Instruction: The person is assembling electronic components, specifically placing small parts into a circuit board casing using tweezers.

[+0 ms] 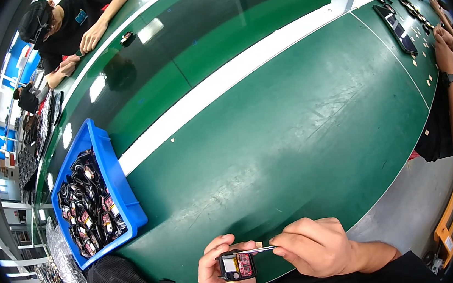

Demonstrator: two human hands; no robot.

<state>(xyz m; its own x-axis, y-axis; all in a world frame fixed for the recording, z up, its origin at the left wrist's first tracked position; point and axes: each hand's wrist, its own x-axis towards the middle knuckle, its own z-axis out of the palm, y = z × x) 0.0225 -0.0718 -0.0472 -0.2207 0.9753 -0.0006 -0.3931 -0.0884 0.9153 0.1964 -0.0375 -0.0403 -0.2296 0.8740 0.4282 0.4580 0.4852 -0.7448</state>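
Near the front edge of the table, my left hand (219, 277) is closed around an opened smartwatch case (237, 266). Its inside faces up, showing a silver battery-like block, yellow tape and a red circuit board. My right hand (318, 248) pinches a thin, pale metal tool, apparently tweezers (261, 249), which reaches left across the upper edge of the case. A small beige piece (259, 244) shows beside the tool; whether it is gripped or lies behind it, I cannot tell.
Left of my hands stands a blue bin (127, 193) full of similar watch parts. A black bag (122, 282) with a strap lies before it. Across the white divider (241, 68) a person works; at far right another person's hands (444, 46) are near a dark tablet-like device (396, 29).
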